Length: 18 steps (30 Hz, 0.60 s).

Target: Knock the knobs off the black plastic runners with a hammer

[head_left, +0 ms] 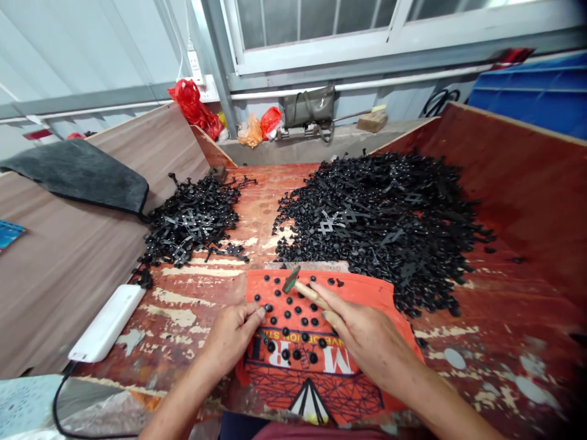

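My right hand (pixel 342 311) is wrapped round the wooden handle of a small hammer (pixel 312 294), its dark metal head raised over an orange-red printed cloth (pixel 380 299). Many small black round-headed studs (pixel 287 315) stand spread over that cloth, heads up. At the cloth's left side my left hand (pixel 241 324) is closed, thumb and forefinger pinched at one black stud (pixel 268 308). Beneath the cloth's far edge shows part of a flat grey slab (pixel 316 266).
A large heap of black studs and lattice-shaped parts (pixel 380 214) lies at the back right, a smaller heap of black parts (pixel 192 220) at the left. A white power bank-like box (pixel 107 324) with a black cable sits front left. Wooden boards (pixel 513 183) wall both sides.
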Motion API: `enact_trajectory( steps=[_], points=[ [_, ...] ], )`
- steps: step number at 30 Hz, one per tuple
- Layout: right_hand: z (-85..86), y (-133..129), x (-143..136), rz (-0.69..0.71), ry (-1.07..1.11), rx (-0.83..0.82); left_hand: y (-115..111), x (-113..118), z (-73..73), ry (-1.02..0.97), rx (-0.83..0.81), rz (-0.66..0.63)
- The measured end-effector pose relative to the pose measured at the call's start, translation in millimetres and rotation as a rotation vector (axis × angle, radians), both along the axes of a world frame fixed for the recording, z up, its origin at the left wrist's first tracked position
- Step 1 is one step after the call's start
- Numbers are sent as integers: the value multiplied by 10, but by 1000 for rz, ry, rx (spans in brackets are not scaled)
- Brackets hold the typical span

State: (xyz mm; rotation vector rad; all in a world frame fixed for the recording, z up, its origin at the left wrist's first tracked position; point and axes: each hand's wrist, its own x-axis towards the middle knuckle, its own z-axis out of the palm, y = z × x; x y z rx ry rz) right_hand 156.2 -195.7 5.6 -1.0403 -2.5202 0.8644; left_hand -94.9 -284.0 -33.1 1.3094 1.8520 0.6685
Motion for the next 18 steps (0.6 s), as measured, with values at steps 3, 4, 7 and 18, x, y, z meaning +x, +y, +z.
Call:
enact_trajectory(
  steps=[3, 4, 7, 18],
  points=[
    [-6, -3, 10, -9, -9, 1, 6, 16, 7, 36, 17, -22],
    [-9, -3, 11, -8, -13, 6, 6, 22, 14, 63, 21, -26],
    [-24, -6, 12, 0, -24, 15, 4, 34, 31, 150, 23, -41],
    [-32, -45, -29, -5, -85, 67, 98, -29, -125, -96, -44, 52]
  ],
)
